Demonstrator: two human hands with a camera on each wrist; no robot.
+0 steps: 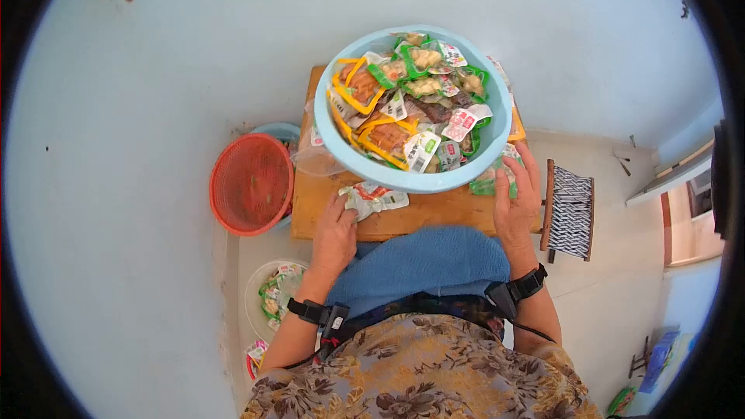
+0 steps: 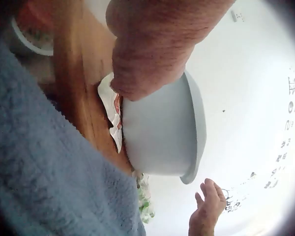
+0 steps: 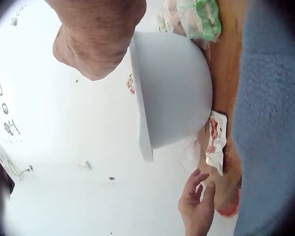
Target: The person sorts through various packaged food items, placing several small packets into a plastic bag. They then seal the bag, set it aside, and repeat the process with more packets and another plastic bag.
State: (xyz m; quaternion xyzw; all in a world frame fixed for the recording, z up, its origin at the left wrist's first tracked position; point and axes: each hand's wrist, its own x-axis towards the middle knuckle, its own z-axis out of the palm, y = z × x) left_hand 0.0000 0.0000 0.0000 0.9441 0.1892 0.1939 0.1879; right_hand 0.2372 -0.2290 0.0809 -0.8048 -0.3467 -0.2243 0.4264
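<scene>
A light blue basin (image 1: 415,181) piled with small food packets stands on a wooden table. My left hand (image 1: 335,237) is at the basin's near left, its fingertips right at the end of a white packet with red print (image 1: 375,199) on the table. In the right wrist view this left hand (image 3: 196,206) has loosely bent fingers, thumb apart, beside the packet's end (image 3: 216,142). My right hand (image 1: 518,206) is held up beside the basin's right side with its fingers extended; the left wrist view shows nothing in this right hand (image 2: 207,209).
A red plastic basket (image 1: 252,186) sits on a blue basin left of the wooden table (image 1: 306,209). Below it, a pale container (image 1: 256,295) holds packets. Green-edged packets (image 1: 485,185) lie by the basin's right. A woven folding stool (image 1: 570,213) stands right. A blue cloth (image 1: 427,264) covers the lap.
</scene>
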